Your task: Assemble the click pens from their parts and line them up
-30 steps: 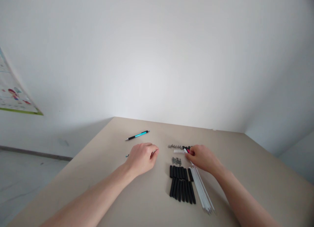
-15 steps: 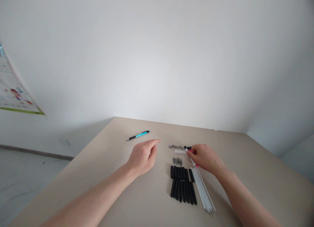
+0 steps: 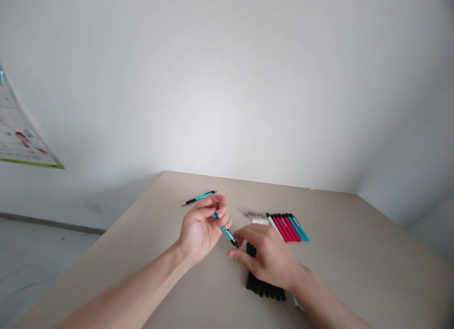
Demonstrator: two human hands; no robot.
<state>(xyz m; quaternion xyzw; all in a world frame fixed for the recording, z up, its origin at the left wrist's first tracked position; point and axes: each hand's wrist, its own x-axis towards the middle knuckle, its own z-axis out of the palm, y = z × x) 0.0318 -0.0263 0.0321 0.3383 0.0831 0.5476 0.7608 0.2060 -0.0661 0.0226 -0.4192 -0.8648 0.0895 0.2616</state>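
My left hand (image 3: 203, 227) is turned palm up and holds a teal pen barrel (image 3: 226, 231) between its fingers, the black clip end slanting down to the right. Close to that black end is my right hand (image 3: 266, 255), thumb and fingers apart; no object shows between them. It hovers over the black grips (image 3: 264, 288) and hides part of them. Beyond it lie a row of white, red and teal barrels (image 3: 287, 227), small white parts (image 3: 260, 221) and springs (image 3: 254, 214).
A whole teal and black pen (image 3: 199, 198) lies at the back left of the beige table (image 3: 177, 180). Tips of white refills (image 3: 300, 307) show under my right forearm. A wall rises behind the table, and a poster (image 3: 24, 139) hangs at the left.
A teal barrel is now in my left hand, which has turned palm up. My right hand has moved left and nearer from the barrel row, which is now uncovered.
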